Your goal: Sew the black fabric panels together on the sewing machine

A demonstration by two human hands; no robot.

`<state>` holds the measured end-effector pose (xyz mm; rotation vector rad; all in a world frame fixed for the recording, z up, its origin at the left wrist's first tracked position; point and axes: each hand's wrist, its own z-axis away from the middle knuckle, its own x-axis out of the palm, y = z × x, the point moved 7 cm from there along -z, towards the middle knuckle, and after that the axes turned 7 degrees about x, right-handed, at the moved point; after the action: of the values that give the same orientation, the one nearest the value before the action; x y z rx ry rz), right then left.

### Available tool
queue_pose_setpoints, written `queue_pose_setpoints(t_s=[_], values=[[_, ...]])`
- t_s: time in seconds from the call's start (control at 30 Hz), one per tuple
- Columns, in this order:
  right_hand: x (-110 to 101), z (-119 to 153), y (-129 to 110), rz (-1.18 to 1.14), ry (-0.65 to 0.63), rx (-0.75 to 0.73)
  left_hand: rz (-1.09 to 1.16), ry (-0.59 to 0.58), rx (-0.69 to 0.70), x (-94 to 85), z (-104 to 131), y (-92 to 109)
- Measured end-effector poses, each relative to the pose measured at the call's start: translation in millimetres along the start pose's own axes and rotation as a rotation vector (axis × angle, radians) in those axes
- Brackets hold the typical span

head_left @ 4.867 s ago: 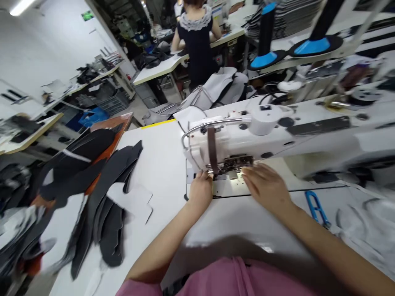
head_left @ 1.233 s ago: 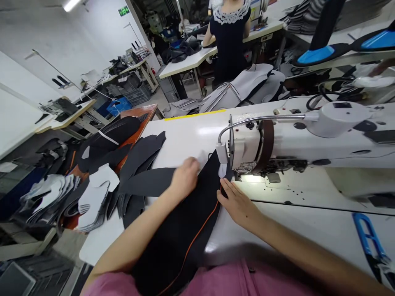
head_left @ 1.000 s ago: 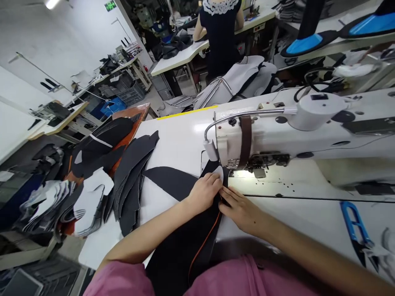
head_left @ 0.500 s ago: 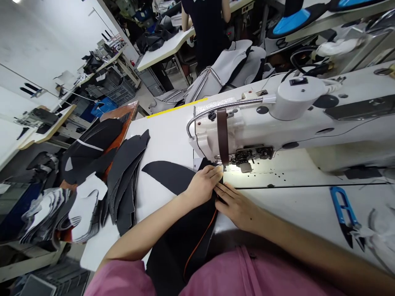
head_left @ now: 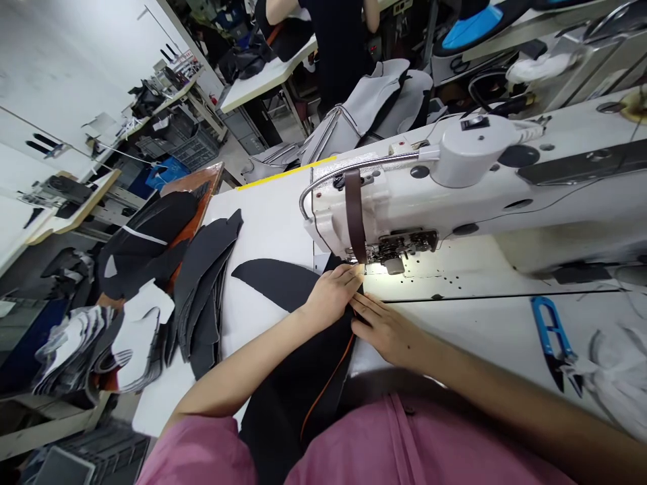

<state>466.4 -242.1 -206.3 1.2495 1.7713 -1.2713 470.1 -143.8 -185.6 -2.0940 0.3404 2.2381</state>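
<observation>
Black fabric panels (head_left: 298,377) lie partly on the white sewing table and hang toward my lap. A thin orange cord (head_left: 331,384) runs along one edge. My left hand (head_left: 333,293), its fingers bent and pressed together, grips the fabric right by the needle area of the sewing machine (head_left: 384,209). Beside it, my right hand (head_left: 387,330) rests with fingers stretched out at the fabric's right edge, nearly touching the left fingertips. One pointed panel end (head_left: 273,279) spreads out left of my left hand. The needle and the fabric under my fingers are hidden.
Stacked black panels (head_left: 205,289) lie to the left, with white-faced pieces (head_left: 144,330) beyond. Blue-handled thread snips (head_left: 553,343) lie on the right near white wrapping (head_left: 617,377). Grey pieces (head_left: 358,108) are piled behind the table. Another person (head_left: 338,47) works farther back.
The whole view has shifted slightly. Both hands stay at the machine in almost the same pose. In the background, the other person's arm and a dark piece have come into view.
</observation>
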Motion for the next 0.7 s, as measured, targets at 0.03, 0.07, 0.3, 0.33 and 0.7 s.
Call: queue_pose_setpoints(t_s=[0.03, 0.07, 0.3, 0.33, 0.7], values=[[-0.3, -0.2, 0.4, 0.001, 0.002, 0.000, -0.009, -0.001, 0.001, -0.4, -0.3, 0.7], [-0.6, -0.3, 0.5, 0.003, 0.006, -0.001, -0.014, -0.001, 0.001, -0.7, -0.4, 1.4], [-2.5, 2.2, -2.5, 0.022, 0.028, 0.019, -0.009, 0.009, -0.025, -4.1, -3.0, 4.6], [-2.7, 2.2, -2.4, 0.024, 0.032, 0.024, -0.011, -0.005, -0.032, -4.0, -4.1, 4.3], [-5.3, 4.5, -7.2, 0.064, -0.007, 0.065, -0.121, -0.183, -0.070, -11.1, -7.2, 15.2]])
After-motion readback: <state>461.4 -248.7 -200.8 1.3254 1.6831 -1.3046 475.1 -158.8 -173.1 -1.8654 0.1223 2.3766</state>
